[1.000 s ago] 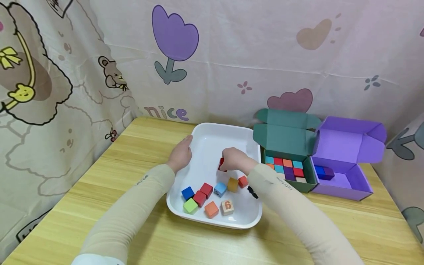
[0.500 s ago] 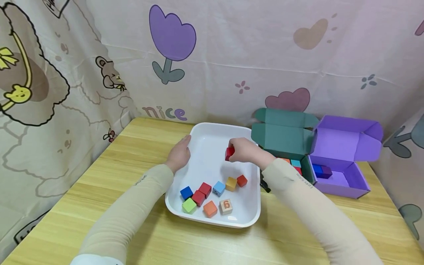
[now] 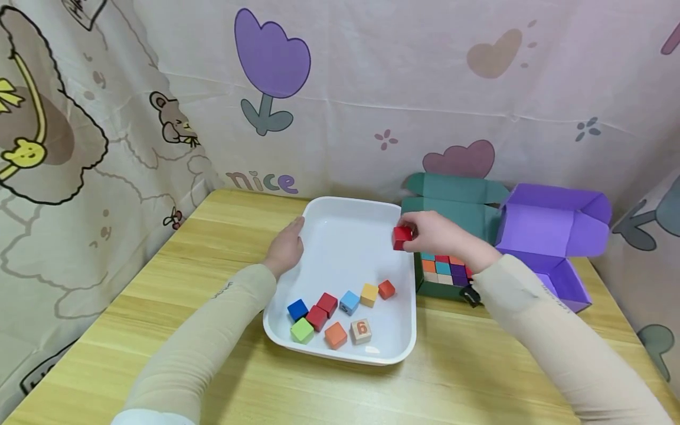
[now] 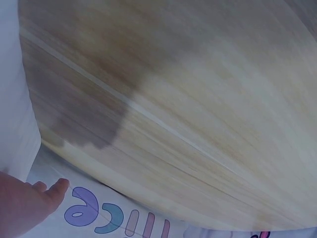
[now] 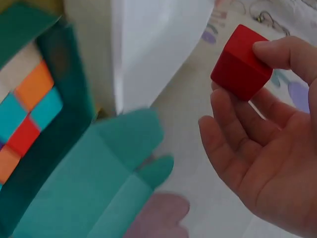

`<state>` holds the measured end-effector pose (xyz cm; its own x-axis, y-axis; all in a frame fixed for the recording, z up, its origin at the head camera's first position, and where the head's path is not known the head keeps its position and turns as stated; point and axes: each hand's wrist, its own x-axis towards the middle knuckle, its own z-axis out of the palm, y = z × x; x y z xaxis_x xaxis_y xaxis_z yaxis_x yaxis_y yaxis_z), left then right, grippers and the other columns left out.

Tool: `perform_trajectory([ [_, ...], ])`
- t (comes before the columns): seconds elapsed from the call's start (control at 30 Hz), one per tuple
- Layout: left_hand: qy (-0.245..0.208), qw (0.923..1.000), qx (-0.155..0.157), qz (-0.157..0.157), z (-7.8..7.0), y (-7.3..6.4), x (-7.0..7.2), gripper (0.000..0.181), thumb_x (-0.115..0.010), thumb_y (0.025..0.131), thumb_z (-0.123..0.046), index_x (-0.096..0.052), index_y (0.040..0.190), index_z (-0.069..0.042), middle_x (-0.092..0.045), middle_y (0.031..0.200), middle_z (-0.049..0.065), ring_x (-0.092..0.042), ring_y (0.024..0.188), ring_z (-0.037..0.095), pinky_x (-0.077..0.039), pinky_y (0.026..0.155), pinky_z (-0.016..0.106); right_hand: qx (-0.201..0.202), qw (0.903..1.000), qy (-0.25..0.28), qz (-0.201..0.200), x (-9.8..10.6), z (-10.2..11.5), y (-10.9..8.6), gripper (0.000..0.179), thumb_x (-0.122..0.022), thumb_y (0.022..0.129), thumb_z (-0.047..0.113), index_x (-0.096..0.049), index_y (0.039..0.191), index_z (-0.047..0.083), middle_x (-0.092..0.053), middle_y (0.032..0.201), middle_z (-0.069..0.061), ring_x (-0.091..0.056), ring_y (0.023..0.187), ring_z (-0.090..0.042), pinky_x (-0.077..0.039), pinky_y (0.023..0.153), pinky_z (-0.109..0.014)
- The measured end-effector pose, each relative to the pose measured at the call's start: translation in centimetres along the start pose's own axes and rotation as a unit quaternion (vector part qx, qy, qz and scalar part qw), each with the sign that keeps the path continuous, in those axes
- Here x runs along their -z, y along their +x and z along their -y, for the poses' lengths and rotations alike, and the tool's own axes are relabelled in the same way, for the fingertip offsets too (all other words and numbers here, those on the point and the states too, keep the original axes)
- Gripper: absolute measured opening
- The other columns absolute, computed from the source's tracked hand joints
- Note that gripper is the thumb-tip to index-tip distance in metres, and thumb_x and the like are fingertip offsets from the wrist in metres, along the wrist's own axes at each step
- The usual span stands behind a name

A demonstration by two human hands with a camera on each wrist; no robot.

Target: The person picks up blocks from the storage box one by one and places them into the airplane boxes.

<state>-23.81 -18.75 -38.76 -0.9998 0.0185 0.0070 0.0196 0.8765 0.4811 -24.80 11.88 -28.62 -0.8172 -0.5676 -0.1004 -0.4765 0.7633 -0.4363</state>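
Note:
My left hand (image 3: 284, 248) rests against the left rim of the white tray (image 3: 345, 224), its fingers fairly straight; the left wrist view catches only part of this hand (image 4: 29, 203). In the tray's near half lie loose cubes, among them two red ones (image 3: 317, 317), a blue one (image 3: 298, 310), a green one (image 3: 302, 330) and a natural wood cube (image 3: 361, 332) marked 6. My right hand (image 3: 438, 233) pinches a red cube (image 3: 402, 238) between thumb and fingers, raised above the tray's right rim. The right wrist view shows this cube (image 5: 241, 62) plainly.
Right of the tray stands an open green box (image 3: 438, 290), partly behind my right hand, with rows of coloured cubes inside. Beside it is an open purple box (image 3: 576, 286), partly covered by my sleeve. A printed curtain (image 3: 345, 71) hangs behind the wooden table (image 3: 223, 224).
My right hand has lifted the red cube from within the tray and carried it right to the tray's right rim. The left hand stays at the left rim.

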Motion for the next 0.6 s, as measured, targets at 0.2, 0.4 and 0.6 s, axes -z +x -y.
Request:
perform_trajectory([
  [0.2, 0.006, 1.0, -0.007, -0.001, 0.0, 0.0, 0.0, 0.051, -0.029, 0.097, -0.004, -0.02, 0.147, 0.004, -0.02, 0.154, 0.02, -0.02, 0.143, 0.034, -0.018, 0.12, 0.042, 0.01, 0.9998, 0.013, -0.007, 1.8, -2.8, -2.0, 0.024, -0.063, 0.08, 0.006, -0.062, 0.104, 0.004, -0.065, 0.091, -0.008, -0.057, 0.072, -0.016, -0.052, 0.065, -0.028],
  [0.4, 0.001, 1.0, -0.006, 0.005, -0.1, 0.1, -0.3, 0.051, -0.028, 0.097, -0.005, -0.019, 0.147, 0.003, -0.019, 0.155, 0.019, -0.019, 0.143, 0.033, -0.018, 0.12, 0.042, -0.006, 0.9998, 0.016, -0.008, 3.3, -5.3, -4.1, 0.025, -0.063, 0.081, 0.007, -0.062, 0.105, 0.003, -0.065, 0.094, -0.009, -0.059, 0.075, -0.015, -0.052, 0.066, -0.027],
  [0.6, -0.004, 1.0, -0.005, 0.001, -0.2, 0.0, -0.1, 0.052, -0.029, 0.097, -0.005, -0.018, 0.147, 0.003, -0.019, 0.155, 0.019, -0.019, 0.143, 0.033, -0.017, 0.12, 0.042, -0.023, 0.9995, 0.011, -0.017, 4.6, -7.7, -5.9, 0.027, -0.065, 0.081, 0.006, -0.062, 0.107, 0.0, -0.065, 0.096, -0.011, -0.06, 0.077, -0.016, -0.054, 0.069, -0.031],
])
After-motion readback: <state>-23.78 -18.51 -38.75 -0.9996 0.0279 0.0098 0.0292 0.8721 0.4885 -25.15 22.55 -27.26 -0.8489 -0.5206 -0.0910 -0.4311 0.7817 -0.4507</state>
